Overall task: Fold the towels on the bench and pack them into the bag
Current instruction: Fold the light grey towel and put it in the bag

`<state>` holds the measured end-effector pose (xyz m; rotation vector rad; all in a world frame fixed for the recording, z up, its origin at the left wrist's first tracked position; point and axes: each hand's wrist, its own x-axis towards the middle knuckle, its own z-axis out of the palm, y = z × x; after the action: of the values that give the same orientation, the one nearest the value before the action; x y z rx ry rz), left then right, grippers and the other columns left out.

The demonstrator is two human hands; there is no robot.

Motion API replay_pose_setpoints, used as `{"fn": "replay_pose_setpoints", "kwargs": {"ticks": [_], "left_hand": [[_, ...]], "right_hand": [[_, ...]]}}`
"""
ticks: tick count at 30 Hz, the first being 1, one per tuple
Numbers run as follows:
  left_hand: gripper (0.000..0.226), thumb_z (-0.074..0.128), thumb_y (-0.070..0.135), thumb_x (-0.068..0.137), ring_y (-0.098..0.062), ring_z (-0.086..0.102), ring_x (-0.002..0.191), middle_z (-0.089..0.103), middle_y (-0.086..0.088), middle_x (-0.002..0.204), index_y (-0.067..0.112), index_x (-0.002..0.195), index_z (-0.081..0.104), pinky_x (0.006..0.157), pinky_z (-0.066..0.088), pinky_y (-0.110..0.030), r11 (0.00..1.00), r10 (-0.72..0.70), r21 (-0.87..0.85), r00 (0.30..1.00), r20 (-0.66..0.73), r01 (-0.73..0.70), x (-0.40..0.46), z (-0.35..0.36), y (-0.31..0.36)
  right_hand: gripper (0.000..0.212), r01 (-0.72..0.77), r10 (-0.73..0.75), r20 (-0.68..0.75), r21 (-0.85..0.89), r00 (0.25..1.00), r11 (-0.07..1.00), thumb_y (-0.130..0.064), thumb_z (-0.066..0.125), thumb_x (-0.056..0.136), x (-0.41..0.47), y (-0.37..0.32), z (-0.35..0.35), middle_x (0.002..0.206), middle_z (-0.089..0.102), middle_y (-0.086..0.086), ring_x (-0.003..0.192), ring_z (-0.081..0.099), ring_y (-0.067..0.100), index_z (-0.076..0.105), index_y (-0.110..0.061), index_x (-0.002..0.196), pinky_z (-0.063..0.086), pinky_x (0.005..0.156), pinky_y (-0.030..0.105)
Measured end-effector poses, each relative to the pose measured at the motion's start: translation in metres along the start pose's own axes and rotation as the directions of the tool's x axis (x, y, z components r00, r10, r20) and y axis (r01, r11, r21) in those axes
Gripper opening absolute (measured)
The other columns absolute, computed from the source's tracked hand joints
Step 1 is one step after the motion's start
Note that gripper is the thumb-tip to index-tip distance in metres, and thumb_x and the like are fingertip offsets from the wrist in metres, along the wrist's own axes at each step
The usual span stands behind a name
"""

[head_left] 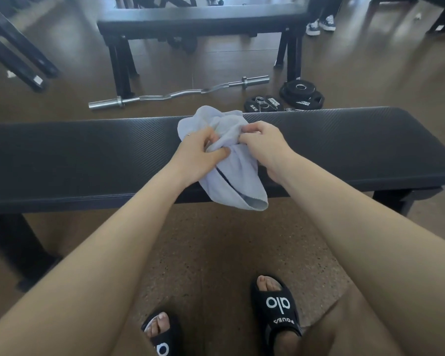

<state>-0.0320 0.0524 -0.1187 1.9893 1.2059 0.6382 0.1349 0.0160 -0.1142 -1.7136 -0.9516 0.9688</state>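
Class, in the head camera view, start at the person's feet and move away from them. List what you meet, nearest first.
Black slides → near bench with the towel held by both hands → curl bar and weight plates on the floor → far bench.

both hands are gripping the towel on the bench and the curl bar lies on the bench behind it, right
Not quite. Both hands, left hand and right hand, do grip the towel on the bench, but the head view shows the curl bar lying on the floor behind it.

A gym: padded benches (344, 140), a curl bar (180, 93) and weight plates (302, 95) on the floor.
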Motion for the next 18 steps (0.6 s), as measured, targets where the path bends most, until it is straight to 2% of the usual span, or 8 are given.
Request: {"fn": "replay_pose_setpoints", "kwargs": {"ticks": [4,6,8,10,12,14,16,18], "left_hand": [[0.028,0.059,0.029,0.098,-0.008,0.042,0.065,0.05,0.003,0.073,0.01,0.078,0.055,0.061,0.035,-0.028,0.999,-0.005,-0.041,0.999,-0.038,0.003,-0.001,-0.005,0.002],[0.023,0.055,0.034,0.099,-0.01,0.056,0.078,0.063,0.003,0.086,0.017,0.084,0.062,0.069,0.046,-0.028,0.981,-0.092,-0.179,0.989,-0.118,0.07,0.0,-0.011,0.003],[0.023,0.05,0.034,0.099,-0.018,0.067,0.101,0.07,0.001,0.108,0.019,0.103,0.067,0.088,0.057,-0.038,0.898,-0.231,-0.415,0.959,-0.165,0.145,0.0,-0.018,0.004],[0.028,0.046,0.03,0.102,-0.023,0.069,0.109,0.072,-0.004,0.115,0.017,0.114,0.067,0.097,0.057,-0.046,0.759,-0.355,-0.625,0.921,-0.163,0.181,0.0,-0.025,0.003],[0.025,0.044,0.026,0.105,-0.024,0.07,0.106,0.073,-0.006,0.114,0.017,0.114,0.066,0.094,0.059,-0.043,0.615,-0.494,-0.759,0.855,-0.159,0.214,-0.001,-0.033,-0.003],[0.021,0.047,0.024,0.105,-0.022,0.072,0.101,0.073,-0.006,0.112,0.017,0.115,0.065,0.086,0.062,-0.039,0.48,-0.603,-0.845,0.789,-0.121,0.237,-0.002,-0.04,-0.012],[0.021,0.049,0.017,0.101,-0.021,0.073,0.094,0.074,-0.006,0.107,0.015,0.113,0.066,0.073,0.063,-0.034,0.431,-0.646,-0.856,0.76,-0.071,0.286,-0.006,-0.045,-0.022],[0.025,0.045,0.007,0.095,-0.021,0.071,0.089,0.073,-0.006,0.101,0.012,0.107,0.066,0.066,0.06,-0.031,0.463,-0.649,-0.812,0.76,-0.037,0.355,-0.008,-0.046,-0.027]], "right_hand": [[0.049,-0.094,0.099,0.056,-0.081,0.994,0.992,-0.036,0.073,0.073,-0.006,-0.004,-0.003,0.121,0.056,0.0,0.107,0.059,0.017,0.059,-0.03,0.12,0.055,0.081,0.035],[0.063,-0.027,0.042,0.061,-0.227,0.997,0.974,-0.036,0.076,0.07,-0.009,-0.004,-0.005,0.121,0.055,0.0,0.108,0.058,0.018,0.053,-0.026,0.128,0.053,0.079,0.032],[0.057,0.069,-0.058,0.044,-0.347,0.997,0.935,-0.027,0.075,0.074,-0.01,-0.002,-0.007,0.119,0.056,0.003,0.103,0.058,0.02,0.053,-0.021,0.126,0.048,0.067,0.026],[0.038,0.13,-0.155,-0.031,-0.397,0.988,0.908,-0.018,0.068,0.08,-0.011,-0.004,-0.012,0.112,0.059,0.004,0.096,0.058,0.02,0.056,-0.018,0.117,0.04,0.059,0.023],[0.026,0.125,-0.198,-0.135,-0.419,0.971,0.899,-0.016,0.062,0.083,-0.008,-0.004,-0.023,0.105,0.061,0.003,0.094,0.057,0.021,0.058,-0.015,0.109,0.041,0.062,0.026],[0.025,0.039,-0.155,-0.233,-0.438,0.96,0.898,-0.018,0.06,0.085,-0.004,-0.002,-0.035,0.108,0.06,0.005,0.094,0.055,0.022,0.058,-0.013,0.11,0.042,0.07,0.031],[0.035,-0.097,-0.045,-0.266,-0.495,0.963,0.864,-0.021,0.061,0.087,-0.004,0.002,-0.043,0.118,0.058,0.009,0.099,0.053,0.026,0.053,-0.01,0.119,0.042,0.077,0.034],[0.051,-0.181,0.02,-0.256,-0.623,0.966,0.761,-0.028,0.064,0.089,-0.005,0.005,-0.044,0.131,0.052,0.016,0.115,0.051,0.035,0.044,-0.007,0.131,0.045,0.088,0.041]]}}
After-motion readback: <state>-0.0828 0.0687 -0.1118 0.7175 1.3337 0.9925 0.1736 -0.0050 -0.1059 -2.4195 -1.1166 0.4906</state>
